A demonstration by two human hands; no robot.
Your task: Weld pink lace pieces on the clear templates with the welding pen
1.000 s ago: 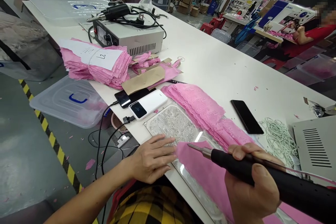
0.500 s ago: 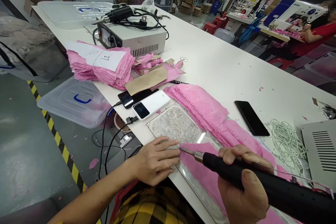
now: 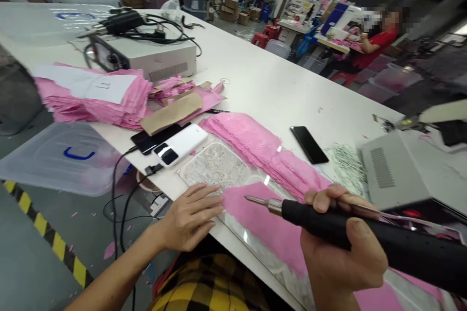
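My right hand (image 3: 343, 248) is wrapped round a thick black handheld tool (image 3: 328, 226) with a pointed metal tip. That tip hangs over a flat pink fabric piece (image 3: 262, 218), slightly in from its left end. A thin, shiny strip, perhaps tweezers, runs back along the tool from the same hand; its kind is unclear. With fingers stretched out, my left hand (image 3: 195, 214) rests at the left end of the fabric piece. Beneath the fabric lies a clear board (image 3: 215, 167) with a mottled grey surface. A stack of pink lace pieces (image 3: 251, 141) lies along its far side.
A white power bank (image 3: 182, 146) and a dark phone (image 3: 310, 145) flank the lace stack. Grey machine boxes stand at right (image 3: 412, 170) and far left (image 3: 156, 56). Near the left one lies a labelled pink bundle (image 3: 91, 95). Cables drop off the table's near edge.
The tool's tip has moved away from my left fingertips, to the right over the fabric. My left hand stays at the fabric's left end. The camera view has swung right.
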